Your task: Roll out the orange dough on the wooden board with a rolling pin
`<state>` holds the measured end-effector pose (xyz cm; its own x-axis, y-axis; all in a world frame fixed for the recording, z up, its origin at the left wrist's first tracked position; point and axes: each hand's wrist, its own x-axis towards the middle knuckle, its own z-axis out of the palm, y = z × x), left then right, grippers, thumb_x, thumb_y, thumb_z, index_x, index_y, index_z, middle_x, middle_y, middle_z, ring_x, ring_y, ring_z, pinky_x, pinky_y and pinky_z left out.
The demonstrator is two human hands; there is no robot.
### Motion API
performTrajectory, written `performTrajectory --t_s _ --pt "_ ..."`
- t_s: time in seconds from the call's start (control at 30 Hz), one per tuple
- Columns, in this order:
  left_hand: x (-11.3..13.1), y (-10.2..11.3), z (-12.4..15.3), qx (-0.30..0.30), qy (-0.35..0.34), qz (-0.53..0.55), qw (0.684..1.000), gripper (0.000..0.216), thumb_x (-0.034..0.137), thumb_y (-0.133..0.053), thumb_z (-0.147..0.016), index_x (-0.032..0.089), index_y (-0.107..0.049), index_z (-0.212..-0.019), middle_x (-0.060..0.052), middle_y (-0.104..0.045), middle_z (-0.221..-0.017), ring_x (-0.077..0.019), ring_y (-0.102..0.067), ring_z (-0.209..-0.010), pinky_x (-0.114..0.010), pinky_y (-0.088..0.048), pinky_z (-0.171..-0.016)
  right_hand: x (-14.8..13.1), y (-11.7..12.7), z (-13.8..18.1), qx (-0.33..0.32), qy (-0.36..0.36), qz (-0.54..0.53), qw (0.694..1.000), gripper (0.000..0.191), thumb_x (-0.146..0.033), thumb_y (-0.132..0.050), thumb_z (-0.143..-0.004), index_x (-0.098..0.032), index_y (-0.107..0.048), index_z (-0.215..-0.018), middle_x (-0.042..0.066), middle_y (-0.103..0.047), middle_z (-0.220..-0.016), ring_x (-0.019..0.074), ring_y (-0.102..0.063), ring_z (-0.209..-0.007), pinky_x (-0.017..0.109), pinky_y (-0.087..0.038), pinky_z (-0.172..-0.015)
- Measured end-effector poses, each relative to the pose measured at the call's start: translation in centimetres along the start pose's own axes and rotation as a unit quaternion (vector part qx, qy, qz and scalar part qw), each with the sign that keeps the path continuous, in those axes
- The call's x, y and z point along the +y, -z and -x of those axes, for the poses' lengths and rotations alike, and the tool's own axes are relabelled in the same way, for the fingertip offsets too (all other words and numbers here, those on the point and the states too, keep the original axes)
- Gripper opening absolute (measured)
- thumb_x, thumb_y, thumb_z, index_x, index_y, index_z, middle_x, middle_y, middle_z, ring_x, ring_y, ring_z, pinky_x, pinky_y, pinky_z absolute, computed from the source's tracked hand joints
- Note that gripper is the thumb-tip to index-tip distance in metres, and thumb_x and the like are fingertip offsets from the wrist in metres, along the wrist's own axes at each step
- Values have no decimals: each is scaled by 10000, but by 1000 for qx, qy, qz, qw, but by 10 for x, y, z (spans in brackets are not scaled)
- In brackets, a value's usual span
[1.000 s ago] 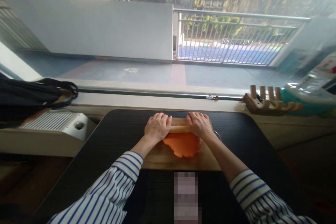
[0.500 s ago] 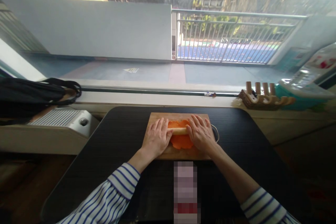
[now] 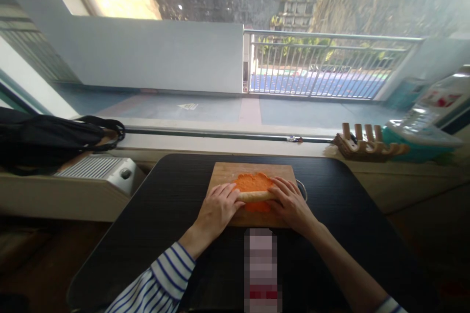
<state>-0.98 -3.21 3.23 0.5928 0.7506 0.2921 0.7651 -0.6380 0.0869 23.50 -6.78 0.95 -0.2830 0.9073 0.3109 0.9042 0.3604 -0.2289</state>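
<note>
A flat sheet of orange dough (image 3: 253, 182) lies on a wooden cutting board (image 3: 223, 174) on a black table (image 3: 165, 205). A pale wooden rolling pin (image 3: 257, 196) lies across the near part of the dough. My left hand (image 3: 216, 208) presses on the pin's left end with the fingers stretched over it. My right hand (image 3: 292, 205) presses on the right end the same way. Both palms cover the pin's ends.
A black bag (image 3: 44, 139) rests on a white heater (image 3: 99, 171) at the left. A wooden rack (image 3: 367, 142) and a teal container (image 3: 418, 144) stand on the window sill at the right. A blurred patch (image 3: 260, 269) sits near the table's front.
Both hands have drawn the rolling pin from the far edge of the dough back toward me, to its near edge. The far part of the dough now shows.
</note>
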Motion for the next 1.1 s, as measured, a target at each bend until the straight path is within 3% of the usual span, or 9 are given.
performTrajectory --t_s 0.27,0.43,0.63,0.9,1.1 --pt "23 -5 0 -14 -12 16 1000 263 350 -610 -856 156 -628 -1032 -141 -639 -1192 -269 -574 -1139 -435 -440 -996 19 16 13 -56 9 10 998 331 -372 -502 -932 -265 -564 -1240 75 -496 -1404 250 -354 -1351 521 -230 -1121" --pt "21 -11 -1 -13 -9 12 1000 312 397 -506 -908 147 -632 -1043 -158 -628 -1208 -285 -562 -1151 -456 -439 -990 19 13 15 -68 0 -4 998 403 -421 -449 -947 -238 -527 -1297 84 -480 -1419 253 -332 -1364 535 -216 -1127" --pt "25 -15 -10 2 14 -12 1000 503 460 -333 -956 102 -584 -1206 -180 -601 -1266 -303 -534 -1201 -478 -416 -1014 10 11 9 -86 -52 3 995 510 -452 -338 -968 -191 -415 -1400 100 -415 -1466 246 -277 -1395 551 -162 -1141" --pt "22 -33 -24 35 36 -56 997 569 501 -316 -946 93 -591 -1233 -202 -596 -1271 -335 -517 -1221 -527 -386 -1023 6 9 -10 -85 -96 43 991 507 -459 -292 -970 -197 -437 -1379 82 -407 -1474 247 -283 -1390 558 -163 -1133" --pt "17 -37 -28 75 36 -81 993 612 527 -322 -937 77 -573 -1266 -241 -479 -1385 -354 -419 -1312 -532 -343 -1056 9 4 -23 -70 -110 62 990 498 -467 -294 -970 -206 -455 -1363 74 -424 -1464 250 -307 -1375 550 -181 -1126"
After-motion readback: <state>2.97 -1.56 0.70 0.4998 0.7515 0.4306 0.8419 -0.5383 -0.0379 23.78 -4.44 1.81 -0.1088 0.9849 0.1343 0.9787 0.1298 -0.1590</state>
